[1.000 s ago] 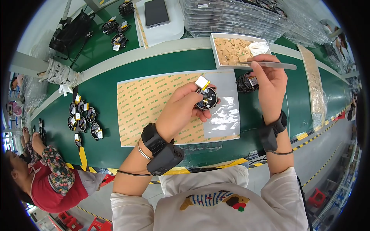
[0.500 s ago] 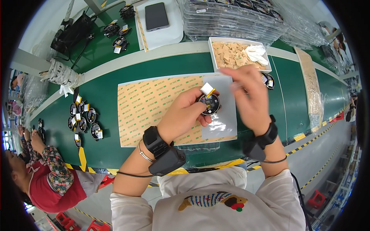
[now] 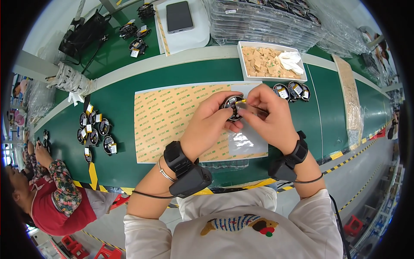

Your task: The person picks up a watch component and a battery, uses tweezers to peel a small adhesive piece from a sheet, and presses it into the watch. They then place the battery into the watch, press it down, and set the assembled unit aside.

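My left hand (image 3: 206,121) holds a round black electronic housing (image 3: 232,103) with its open face and circuit parts turned up. My right hand (image 3: 274,114) is closed at the housing's right side, thumb and fingers pinching the small yellow-edged battery (image 3: 243,102) attached to it; the fingers hide most of the battery. Both hands are above a tan adhesive sheet (image 3: 166,121) with green print, near its greyish peeled-looking right part (image 3: 252,144).
Several similar housings (image 3: 94,137) lie at left, and 3 more (image 3: 296,90) at right. Behind stand a white box (image 3: 276,79) of tan pieces, stacked clear trays (image 3: 263,28) and a phone (image 3: 179,17). A co-worker (image 3: 60,194) sits at far left.
My right hand has come down and left onto the housing, closing on the battery that stood up from it. The housings at right, partly covered before, now show.
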Action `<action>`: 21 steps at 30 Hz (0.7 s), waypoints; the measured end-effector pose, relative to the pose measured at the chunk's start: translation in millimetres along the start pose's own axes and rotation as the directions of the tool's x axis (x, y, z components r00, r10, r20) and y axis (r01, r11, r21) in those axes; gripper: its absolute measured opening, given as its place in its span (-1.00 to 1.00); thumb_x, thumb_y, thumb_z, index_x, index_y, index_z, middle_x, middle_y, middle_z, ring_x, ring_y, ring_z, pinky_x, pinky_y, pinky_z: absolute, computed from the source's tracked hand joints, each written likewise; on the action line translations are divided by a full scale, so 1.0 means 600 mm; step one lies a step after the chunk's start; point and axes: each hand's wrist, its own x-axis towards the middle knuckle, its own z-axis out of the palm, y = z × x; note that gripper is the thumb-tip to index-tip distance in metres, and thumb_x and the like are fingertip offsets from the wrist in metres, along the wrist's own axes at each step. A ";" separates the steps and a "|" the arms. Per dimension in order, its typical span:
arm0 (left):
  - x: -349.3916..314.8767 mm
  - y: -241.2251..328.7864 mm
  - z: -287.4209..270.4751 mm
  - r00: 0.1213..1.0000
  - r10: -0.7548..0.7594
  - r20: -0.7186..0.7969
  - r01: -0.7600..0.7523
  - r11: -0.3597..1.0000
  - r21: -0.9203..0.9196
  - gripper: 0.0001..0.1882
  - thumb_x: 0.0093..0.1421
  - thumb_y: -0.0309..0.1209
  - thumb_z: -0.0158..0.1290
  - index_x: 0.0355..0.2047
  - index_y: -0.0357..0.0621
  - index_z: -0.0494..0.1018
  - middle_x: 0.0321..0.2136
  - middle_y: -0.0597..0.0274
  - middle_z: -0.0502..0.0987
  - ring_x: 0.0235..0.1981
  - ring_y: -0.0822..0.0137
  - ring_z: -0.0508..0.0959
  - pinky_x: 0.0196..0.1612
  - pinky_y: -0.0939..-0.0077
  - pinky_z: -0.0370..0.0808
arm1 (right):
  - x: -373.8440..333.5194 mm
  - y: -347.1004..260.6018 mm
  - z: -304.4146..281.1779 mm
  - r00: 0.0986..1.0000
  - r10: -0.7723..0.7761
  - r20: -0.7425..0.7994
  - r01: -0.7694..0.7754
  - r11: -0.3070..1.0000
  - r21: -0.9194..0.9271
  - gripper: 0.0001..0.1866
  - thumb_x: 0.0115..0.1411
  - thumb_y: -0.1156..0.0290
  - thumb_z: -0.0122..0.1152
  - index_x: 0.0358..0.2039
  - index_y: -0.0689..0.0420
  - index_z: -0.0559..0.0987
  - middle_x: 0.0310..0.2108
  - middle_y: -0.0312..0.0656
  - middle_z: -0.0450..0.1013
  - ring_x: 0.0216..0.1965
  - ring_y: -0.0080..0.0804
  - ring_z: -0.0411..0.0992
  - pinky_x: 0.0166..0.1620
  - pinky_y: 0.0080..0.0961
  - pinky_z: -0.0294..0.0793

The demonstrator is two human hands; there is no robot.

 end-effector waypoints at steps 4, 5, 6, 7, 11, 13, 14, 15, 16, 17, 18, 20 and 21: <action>-0.002 -0.006 0.004 0.998 0.053 -0.041 -0.052 0.998 0.028 -0.69 0.24 -0.52 -0.24 -0.01 -0.30 0.27 -0.31 0.16 0.45 -0.48 0.44 0.52 -0.39 0.62 0.51 | -0.002 -0.001 0.012 0.983 0.094 -0.156 -0.096 0.995 -0.004 -0.87 -0.02 0.58 0.26 -0.47 0.22 0.46 -0.60 -0.41 0.37 -0.59 -0.78 0.21 -0.51 -0.79 0.21; -0.002 -0.007 0.004 0.996 0.067 -0.053 -0.064 0.997 0.042 -0.70 0.26 -0.51 -0.24 -0.02 -0.30 0.28 -0.32 0.17 0.45 -0.48 0.45 0.52 -0.40 0.62 0.51 | -0.004 0.003 0.014 0.979 0.088 -0.182 -0.090 0.996 -0.003 -0.87 -0.01 0.57 0.27 -0.47 0.22 0.46 -0.61 -0.43 0.36 -0.60 -0.79 0.20 -0.52 -0.79 0.20; -0.001 -0.008 0.004 0.996 0.067 -0.055 -0.065 0.997 0.042 -0.70 0.26 -0.51 -0.24 -0.02 -0.30 0.28 -0.32 0.17 0.45 -0.48 0.45 0.52 -0.40 0.62 0.51 | -0.004 0.006 0.017 0.975 0.081 -0.209 -0.084 0.997 -0.001 -0.87 0.00 0.57 0.27 -0.47 0.23 0.46 -0.62 -0.44 0.36 -0.60 -0.81 0.20 -0.53 -0.79 0.19; 0.000 -0.007 0.003 0.995 0.071 -0.076 -0.067 0.996 0.051 -0.72 0.26 -0.50 -0.23 -0.04 -0.31 0.28 -0.33 0.17 0.45 -0.48 0.45 0.52 -0.41 0.63 0.50 | -0.004 0.009 0.019 0.975 0.081 -0.207 -0.083 0.997 0.000 -0.87 0.00 0.57 0.27 -0.47 0.23 0.46 -0.62 -0.44 0.36 -0.60 -0.81 0.20 -0.53 -0.79 0.19; 0.002 -0.007 0.009 0.987 0.103 -0.124 -0.089 0.989 0.118 -0.75 0.26 -0.48 -0.21 -0.09 -0.32 0.29 -0.36 0.19 0.46 -0.50 0.47 0.52 -0.44 0.64 0.49 | -0.006 0.010 0.024 0.974 0.153 -0.169 -0.117 0.972 0.206 -0.89 0.02 0.56 0.27 -0.48 0.24 0.49 -0.60 -0.44 0.39 -0.59 -0.81 0.22 -0.53 -0.80 0.20; 0.000 -0.008 0.013 0.976 0.159 -0.149 -0.124 0.967 0.221 -0.78 0.25 -0.49 -0.19 -0.12 -0.31 0.31 -0.39 0.21 0.47 -0.52 0.49 0.51 -0.45 0.66 0.47 | -0.007 0.004 0.030 0.971 0.174 -0.167 -0.134 0.965 0.224 -0.91 0.02 0.57 0.26 -0.48 0.24 0.50 -0.59 -0.42 0.41 -0.59 -0.81 0.24 -0.52 -0.81 0.21; 0.000 -0.010 0.015 0.975 0.159 -0.153 -0.123 0.967 0.222 -0.78 0.25 -0.49 -0.19 -0.12 -0.31 0.31 -0.39 0.21 0.47 -0.52 0.49 0.51 -0.45 0.66 0.47 | -0.008 0.001 0.032 0.969 0.184 -0.164 -0.143 0.962 0.234 -0.92 0.02 0.58 0.26 -0.49 0.24 0.51 -0.58 -0.42 0.41 -0.58 -0.81 0.24 -0.52 -0.81 0.22; 0.000 -0.013 0.018 0.967 0.195 -0.163 -0.151 0.957 0.246 -0.78 0.23 -0.51 -0.17 -0.13 -0.30 0.32 -0.40 0.20 0.47 -0.52 0.48 0.50 -0.46 0.66 0.46 | -0.008 0.000 0.032 0.970 0.183 -0.161 -0.142 0.961 0.235 -0.92 0.02 0.58 0.26 -0.49 0.24 0.51 -0.58 -0.42 0.41 -0.58 -0.81 0.24 -0.52 -0.81 0.22; -0.001 -0.015 0.020 0.958 0.230 -0.171 -0.179 0.946 0.271 -0.78 0.22 -0.53 -0.16 -0.13 -0.29 0.32 -0.42 0.20 0.47 -0.53 0.48 0.49 -0.46 0.66 0.45 | -0.007 -0.002 0.032 0.971 0.173 -0.167 -0.134 0.966 0.220 -0.92 0.02 0.58 0.26 -0.49 0.24 0.51 -0.58 -0.42 0.42 -0.59 -0.81 0.25 -0.52 -0.81 0.22; -0.001 -0.017 0.021 0.947 0.265 -0.179 -0.205 0.933 0.297 -0.78 0.20 -0.55 -0.14 -0.14 -0.28 0.33 -0.43 0.20 0.47 -0.53 0.48 0.48 -0.46 0.66 0.44 | -0.007 -0.004 0.032 0.971 0.162 -0.173 -0.125 0.971 0.204 -0.92 0.02 0.58 0.26 -0.49 0.24 0.51 -0.58 -0.42 0.42 -0.59 -0.81 0.25 -0.52 -0.81 0.22; -0.001 -0.018 0.021 0.948 0.264 -0.178 -0.205 0.933 0.295 -0.78 0.20 -0.55 -0.14 -0.14 -0.28 0.33 -0.43 0.20 0.47 -0.53 0.48 0.48 -0.46 0.66 0.44 | -0.008 -0.004 0.032 0.971 0.153 -0.183 -0.119 0.975 0.185 -0.92 0.02 0.58 0.26 -0.49 0.24 0.51 -0.58 -0.41 0.42 -0.59 -0.80 0.25 -0.52 -0.81 0.22; -0.001 -0.022 0.019 0.940 0.301 -0.159 -0.253 0.931 0.264 -0.76 0.16 -0.58 -0.11 -0.14 -0.27 0.35 -0.47 0.17 0.47 -0.53 0.46 0.47 -0.46 0.64 0.42 | -0.007 -0.002 0.030 0.974 0.151 -0.167 -0.118 0.974 0.192 -0.92 0.02 0.58 0.26 -0.48 0.23 0.51 -0.57 -0.41 0.42 -0.58 -0.80 0.25 -0.52 -0.81 0.23; 0.000 -0.024 0.019 0.935 0.320 -0.151 -0.277 0.928 0.248 -0.75 0.14 -0.60 -0.10 -0.15 -0.26 0.35 -0.48 0.15 0.47 -0.54 0.45 0.46 -0.46 0.63 0.41 | -0.006 -0.001 0.029 0.978 0.146 -0.152 -0.115 0.973 0.201 -0.92 0.02 0.58 0.26 -0.47 0.23 0.51 -0.57 -0.40 0.43 -0.58 -0.80 0.25 -0.52 -0.80 0.23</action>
